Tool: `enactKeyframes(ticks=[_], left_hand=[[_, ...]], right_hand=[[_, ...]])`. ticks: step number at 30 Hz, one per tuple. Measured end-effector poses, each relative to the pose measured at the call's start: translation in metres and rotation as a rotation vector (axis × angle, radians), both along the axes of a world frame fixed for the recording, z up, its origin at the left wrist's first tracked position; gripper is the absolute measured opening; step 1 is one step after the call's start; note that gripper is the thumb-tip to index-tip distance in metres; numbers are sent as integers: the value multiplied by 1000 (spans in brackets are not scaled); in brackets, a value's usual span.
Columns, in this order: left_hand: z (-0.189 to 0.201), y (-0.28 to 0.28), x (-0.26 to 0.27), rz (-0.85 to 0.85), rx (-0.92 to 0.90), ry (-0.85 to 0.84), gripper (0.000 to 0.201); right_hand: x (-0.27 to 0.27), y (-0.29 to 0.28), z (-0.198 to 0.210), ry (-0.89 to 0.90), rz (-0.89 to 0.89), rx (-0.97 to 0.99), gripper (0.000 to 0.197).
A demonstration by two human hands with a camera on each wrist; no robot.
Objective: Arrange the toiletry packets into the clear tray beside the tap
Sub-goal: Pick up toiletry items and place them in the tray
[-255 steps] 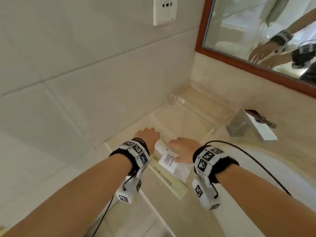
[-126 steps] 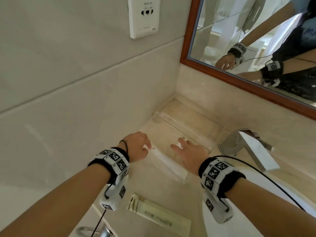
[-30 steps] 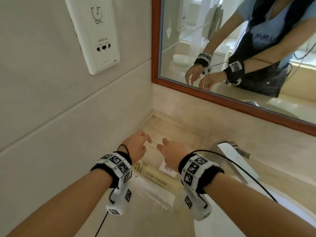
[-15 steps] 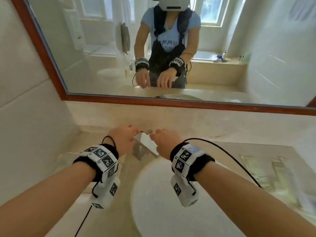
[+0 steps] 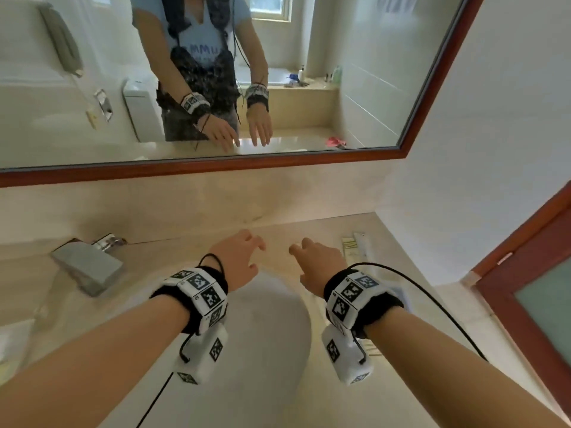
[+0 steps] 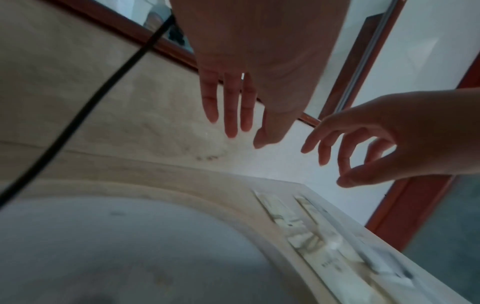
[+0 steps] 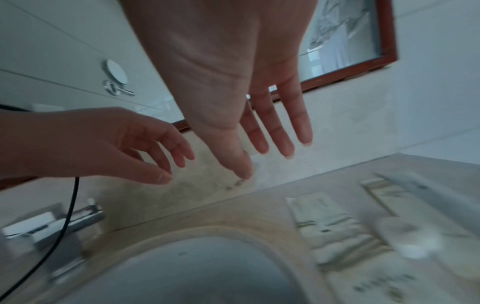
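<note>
Both hands (image 5: 238, 257) have left the tray, now over the basin (image 5: 265, 335), empty.

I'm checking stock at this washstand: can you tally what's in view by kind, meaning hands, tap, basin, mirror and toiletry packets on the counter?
Hands: 2, the left hand and the right hand, both empty
Tap: 1
Basin: 1
Mirror: 1
Toiletry packets: 3 that I can tell apart; blur may hide more
Total: 8, at least

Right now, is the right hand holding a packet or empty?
Empty. The right hand hangs over the basin with its fingers straight and nothing between them; the packets lie on the counter beside it.
</note>
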State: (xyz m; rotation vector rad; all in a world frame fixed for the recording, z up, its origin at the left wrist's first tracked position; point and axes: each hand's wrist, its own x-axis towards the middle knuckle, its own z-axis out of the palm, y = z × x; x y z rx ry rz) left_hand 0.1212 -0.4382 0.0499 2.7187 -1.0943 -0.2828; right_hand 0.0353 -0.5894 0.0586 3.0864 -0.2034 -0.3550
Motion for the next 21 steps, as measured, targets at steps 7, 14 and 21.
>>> enactKeyframes(ticks=[7, 14, 21], left_hand=[[-49, -117, -35, -138, 65, 98, 41], [-85, -182, -46, -198, 164, 123, 51], [-100, -208, -37, -211, 187, 153, 39]], right_hand=[[-48, -103, -47, 105, -193, 39, 47], [-56, -156, -95, 79, -399, 144, 54], [-27, -174, -116, 62, -426, 180, 54]])
